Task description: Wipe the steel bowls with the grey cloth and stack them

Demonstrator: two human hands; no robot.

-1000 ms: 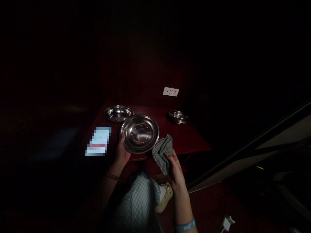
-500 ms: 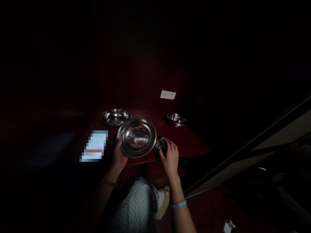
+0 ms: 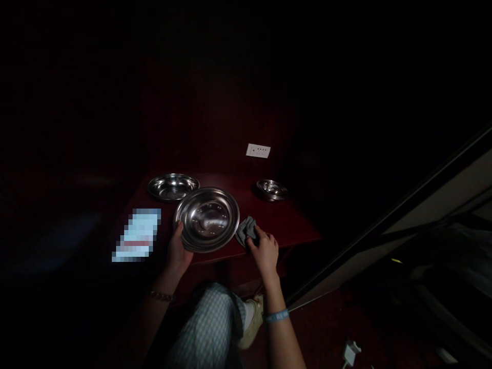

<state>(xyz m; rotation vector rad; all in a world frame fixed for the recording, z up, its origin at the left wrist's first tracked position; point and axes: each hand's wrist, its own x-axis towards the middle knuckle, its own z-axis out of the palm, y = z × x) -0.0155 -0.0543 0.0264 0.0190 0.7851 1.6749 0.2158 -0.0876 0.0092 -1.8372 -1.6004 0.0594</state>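
Observation:
A shiny metal basin [image 3: 207, 220] is tilted toward me above the front edge of a dark red table [image 3: 238, 184]. My left hand [image 3: 179, 252] grips its lower left rim, thumb on the inside. Drops or small bright spots dot its bottom. My right hand [image 3: 265, 251] pinches a crumpled grey cloth [image 3: 247, 230] just right of the basin's rim. Behind the held basin, a second metal basin [image 3: 172, 187] stands at the table's back left. Several small metal bowls [image 3: 271, 189], apparently stacked, stand at the back right.
A white wall socket [image 3: 258, 150] is set above the table's back. To the left lies a bright pixelated rectangle [image 3: 137, 236]. My bent knee [image 3: 215, 318] and shoe [image 3: 251, 325] are below. A small white object [image 3: 350, 353] lies on the floor at right. Surroundings are very dark.
The view has turned slightly right, so everything sits further left. More of the grey cloth shows now beside the basin, with my right hand a little lower. My left hand keeps its grip.

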